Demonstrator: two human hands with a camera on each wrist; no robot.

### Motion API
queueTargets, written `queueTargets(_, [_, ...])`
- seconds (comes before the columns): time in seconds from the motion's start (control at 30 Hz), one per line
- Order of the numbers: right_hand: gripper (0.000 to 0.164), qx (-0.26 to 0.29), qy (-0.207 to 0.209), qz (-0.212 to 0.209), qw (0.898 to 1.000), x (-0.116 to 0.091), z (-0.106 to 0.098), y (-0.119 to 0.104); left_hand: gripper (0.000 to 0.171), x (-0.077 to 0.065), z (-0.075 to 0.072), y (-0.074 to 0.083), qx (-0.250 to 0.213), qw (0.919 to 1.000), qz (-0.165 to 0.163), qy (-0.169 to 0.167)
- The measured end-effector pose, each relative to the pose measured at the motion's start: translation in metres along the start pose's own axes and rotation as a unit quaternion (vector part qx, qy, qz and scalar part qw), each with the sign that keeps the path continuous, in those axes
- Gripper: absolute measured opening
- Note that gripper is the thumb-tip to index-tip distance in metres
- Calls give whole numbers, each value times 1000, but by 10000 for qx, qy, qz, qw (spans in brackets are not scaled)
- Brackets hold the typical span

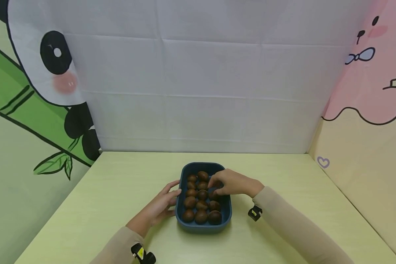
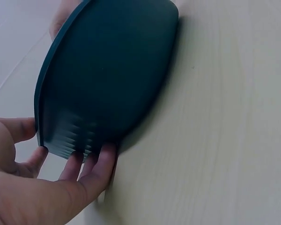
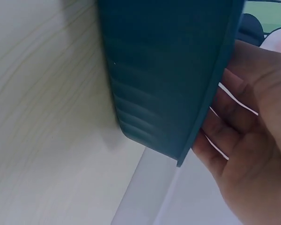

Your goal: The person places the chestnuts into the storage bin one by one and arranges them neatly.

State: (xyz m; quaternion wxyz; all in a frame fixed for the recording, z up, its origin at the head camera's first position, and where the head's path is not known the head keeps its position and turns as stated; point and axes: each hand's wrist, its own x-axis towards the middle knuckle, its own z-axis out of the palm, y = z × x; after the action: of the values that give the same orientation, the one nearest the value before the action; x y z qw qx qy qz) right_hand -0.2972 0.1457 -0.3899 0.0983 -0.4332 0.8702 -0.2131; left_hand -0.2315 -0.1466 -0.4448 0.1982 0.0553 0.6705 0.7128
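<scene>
A dark blue tray [image 1: 204, 230] with rounded corners stands on the table, with several glossy dark brown round things [image 1: 201, 216] in rough rows inside. My left hand [image 1: 160, 207] rests against the tray's left side. In the left wrist view, its spread fingers [image 2: 100, 168] touch the outer wall and rim. My right hand [image 1: 234, 182] reaches over the right rim, its thumb and fingers curled around a brown round thing [image 1: 219, 184] in the tray, mostly hidden by the hand. The right wrist view shows those fingers [image 3: 215, 129] beyond the rim, their tips hidden.
The pale yellow table [image 1: 125, 176] extends around the tray. A white cloth [image 1: 204, 77] hangs behind it. Side walls carry a painted panda [image 1: 56, 53] and a pink cartoon figure [image 1: 376, 84]. Each wrist wears a small black device [image 1: 255, 213].
</scene>
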Motion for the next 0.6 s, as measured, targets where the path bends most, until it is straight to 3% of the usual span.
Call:
queueTargets(0.2, [19, 62, 295, -150, 9994, -11, -6, 0, 63, 1, -2, 1, 138, 9999, 35, 82])
queueTargets(0.6, [18, -61, 810, -68, 9967, -39, -15, 12, 57, 7, -4, 5, 324, 9988, 183, 323])
